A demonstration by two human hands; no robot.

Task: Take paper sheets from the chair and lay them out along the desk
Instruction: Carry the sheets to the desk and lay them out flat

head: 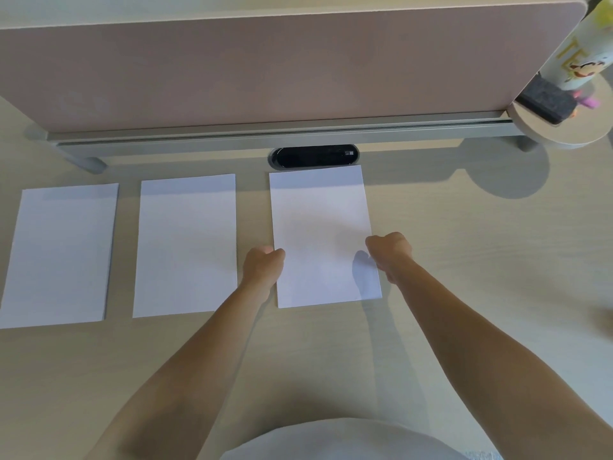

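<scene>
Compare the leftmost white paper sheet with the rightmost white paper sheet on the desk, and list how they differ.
The leftmost white paper sheet lies untouched, while the rightmost white paper sheet is pinched at its side edges by the left hand and right hand. The leftmost sheet sits nearer the desk's front edge; the rightmost sheet's top edge nearly reaches the black oval cable port. Both are blank, portrait and flat on the pale wooden desk.

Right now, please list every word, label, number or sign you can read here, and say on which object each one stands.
"TE": large yellow letters on the white cylinder at top right, partly cut off, so the reading is uncertain.
Small white mark on the black cable port: too small to read.
Three paper sheets: blank, no text.
Pink divider panel: no text.
</scene>
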